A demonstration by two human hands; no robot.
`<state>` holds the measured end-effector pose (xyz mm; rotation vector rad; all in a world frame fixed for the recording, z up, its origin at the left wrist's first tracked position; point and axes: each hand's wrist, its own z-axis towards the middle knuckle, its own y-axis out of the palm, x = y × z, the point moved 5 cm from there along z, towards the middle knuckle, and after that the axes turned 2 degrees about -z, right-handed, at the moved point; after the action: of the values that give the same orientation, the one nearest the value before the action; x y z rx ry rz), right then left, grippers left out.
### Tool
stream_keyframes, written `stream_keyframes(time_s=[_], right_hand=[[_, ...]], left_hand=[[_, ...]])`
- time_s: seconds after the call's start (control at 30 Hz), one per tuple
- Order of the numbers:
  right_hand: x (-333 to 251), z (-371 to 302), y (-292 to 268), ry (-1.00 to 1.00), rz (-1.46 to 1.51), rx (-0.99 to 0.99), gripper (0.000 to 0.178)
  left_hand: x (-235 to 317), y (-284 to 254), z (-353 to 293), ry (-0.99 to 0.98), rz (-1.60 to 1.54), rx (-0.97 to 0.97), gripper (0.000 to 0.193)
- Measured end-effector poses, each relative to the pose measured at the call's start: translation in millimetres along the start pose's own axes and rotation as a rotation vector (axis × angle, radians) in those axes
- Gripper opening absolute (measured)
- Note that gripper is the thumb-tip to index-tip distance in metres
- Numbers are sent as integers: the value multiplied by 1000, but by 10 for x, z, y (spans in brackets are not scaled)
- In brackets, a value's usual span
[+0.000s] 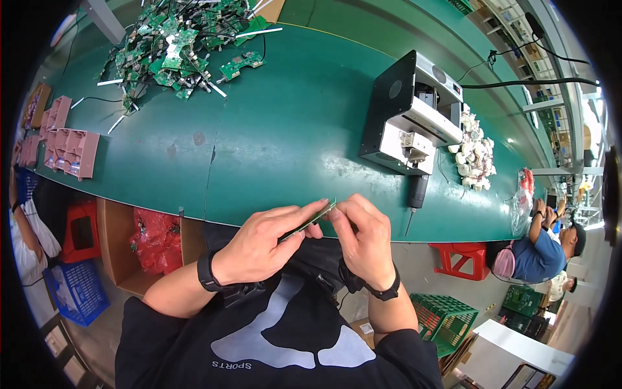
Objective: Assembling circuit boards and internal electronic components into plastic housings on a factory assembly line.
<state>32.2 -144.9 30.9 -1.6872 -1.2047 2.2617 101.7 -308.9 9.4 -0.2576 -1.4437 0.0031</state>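
A thin green circuit board [310, 222] is held tilted, nearly edge-on, over the near edge of the table in front of my body. My left hand [262, 243] is closed on it, fingers along one face and thumb on the other. At the board's right end my right hand [364, 236] is closed in a pinch, its fingertips against the board's corner. What sits between those right fingertips is hidden. Both my wrists wear dark bands.
A large heap of green circuit boards [175, 48] with wires lies far left on the green table [278, 129]. Pink trays [72, 152] stand left. A black-and-silver machine [414, 110] stands right, beside an electric screwdriver [418, 192] and white parts [474, 152]. A co-worker [541, 256] sits right.
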Motion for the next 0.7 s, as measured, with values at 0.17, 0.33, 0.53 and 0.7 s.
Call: stream_keyframes(time_s=[0.17,0.33,0.53,0.7], right_hand=[[22,-19,0,-1,66,52,6],[-245,95,-132,-109,0,126,7],[-342,-115,-544,-243,-288,556,25],[-88,-325,-341,-147,-317,407,26]], left_hand=[[33,-13,59,-40,-56,-37,52],[115,-264,231,-185,-251,86,38],[165,-1868,902,118,-185,498,57],[174,-2921,555,42,554,1004,87]])
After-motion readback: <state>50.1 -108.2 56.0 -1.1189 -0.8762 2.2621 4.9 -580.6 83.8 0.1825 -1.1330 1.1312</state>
